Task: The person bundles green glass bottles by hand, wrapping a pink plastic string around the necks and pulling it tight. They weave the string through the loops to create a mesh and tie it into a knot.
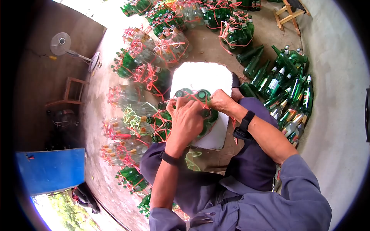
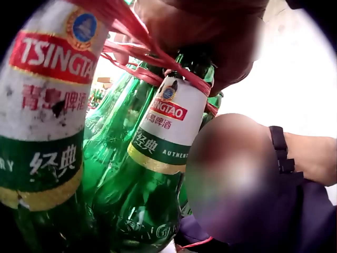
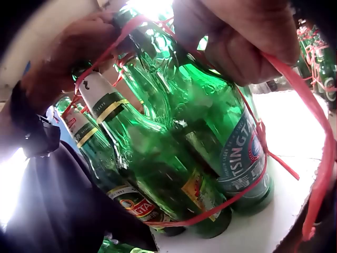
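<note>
A bundle of green beer bottles (image 3: 158, 163) stands upright on a white board (image 1: 200, 75) in front of the person. Red plastic twine (image 3: 323, 153) circles the bottles low down and crosses round their necks. My left hand (image 1: 187, 121) bends over the bottle tops from the near left, fingers curled at the twine. On the other side, my right hand (image 1: 223, 102) pinches the twine, and a loose end hangs from its fingers in the right wrist view. Tsingtao labels show on a bottle neck (image 2: 166, 124) close under the left hand. The left fingertips are partly hidden.
Tied bundles of clear and green bottles (image 1: 135, 63) line the floor at left. Loose green bottles (image 1: 285, 82) lie piled against the right wall. Another bundle (image 1: 239, 32) stands beyond the board, near a wooden stool (image 1: 287, 17). A fan (image 1: 61, 43) is far left.
</note>
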The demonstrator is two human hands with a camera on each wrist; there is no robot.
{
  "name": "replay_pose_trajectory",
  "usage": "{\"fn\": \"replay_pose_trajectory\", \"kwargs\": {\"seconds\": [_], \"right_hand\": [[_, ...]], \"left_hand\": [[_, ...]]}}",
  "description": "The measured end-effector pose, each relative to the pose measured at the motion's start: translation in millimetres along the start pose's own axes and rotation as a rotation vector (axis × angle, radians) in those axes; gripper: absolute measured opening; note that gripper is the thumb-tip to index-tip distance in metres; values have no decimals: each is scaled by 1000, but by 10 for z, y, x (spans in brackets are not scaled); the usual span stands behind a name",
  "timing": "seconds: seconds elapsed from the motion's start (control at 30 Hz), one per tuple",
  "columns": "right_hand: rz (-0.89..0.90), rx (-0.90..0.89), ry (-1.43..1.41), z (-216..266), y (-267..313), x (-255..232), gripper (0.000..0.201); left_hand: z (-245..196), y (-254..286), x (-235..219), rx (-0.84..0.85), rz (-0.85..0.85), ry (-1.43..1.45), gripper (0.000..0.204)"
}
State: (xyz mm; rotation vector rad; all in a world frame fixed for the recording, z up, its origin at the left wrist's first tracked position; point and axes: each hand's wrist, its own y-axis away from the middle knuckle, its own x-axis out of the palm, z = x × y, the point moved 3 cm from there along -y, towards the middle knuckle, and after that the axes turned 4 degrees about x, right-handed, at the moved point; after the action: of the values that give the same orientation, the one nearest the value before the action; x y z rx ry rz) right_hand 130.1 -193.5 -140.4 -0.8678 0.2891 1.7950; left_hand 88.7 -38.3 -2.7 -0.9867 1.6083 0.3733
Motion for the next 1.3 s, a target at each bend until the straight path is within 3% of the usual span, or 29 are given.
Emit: {"fn": "replay_pose_trajectory", "kwargs": {"seconds": [0.03,0.07,0.13,0.23,0.6,0.7,0.77,0.87,0.97,1.03,1.1,1.17,1.2,1.23,1.3], "right_hand": [[7,143,-243,1,24,-6,17],[6,142,-243,45,34,-18,17],[14,579,-717,-21,81,23,42],[-42,583,-836,-10,126,28,59],[-4,602,-848,232,222,-262,47],[-31,553,-783,225,258,-241,46],[-48,523,-732,216,266,-236,47],[-66,540,-621,166,302,-248,44],[-213,546,-622,150,393,-318,38],[-499,515,-305,263,454,-522,36],[-530,574,-255,440,538,-630,29],[-662,469,-286,647,602,-738,27],[-516,510,-388,705,628,-764,29],[-517,508,-386,872,644,-833,29],[-249,596,-752,1228,626,-816,36]], "left_hand": [[15,-15,1,10,-10,2,25],[22,-23,-7,20,-22,3,26],[12,-24,-46,31,-33,-8,25],[-12,-46,-151,7,-42,31,23],[14,-23,-315,-116,-75,216,10],[13,30,-380,-208,-105,425,8],[26,95,-452,-382,-122,810,6],[-122,196,-524,-413,-144,921,4],[-214,250,-706,-491,-191,1045,3],[-224,283,-828,-470,-350,1193,7],[-349,370,-961,-490,-359,1157,9],[-506,516,-985,-549,-298,1277,9],[-590,587,-996,-561,-301,1294,9],[-654,670,-1032,-558,-302,1295,9],[-774,853,-1076,-579,-296,1309,9]]}}
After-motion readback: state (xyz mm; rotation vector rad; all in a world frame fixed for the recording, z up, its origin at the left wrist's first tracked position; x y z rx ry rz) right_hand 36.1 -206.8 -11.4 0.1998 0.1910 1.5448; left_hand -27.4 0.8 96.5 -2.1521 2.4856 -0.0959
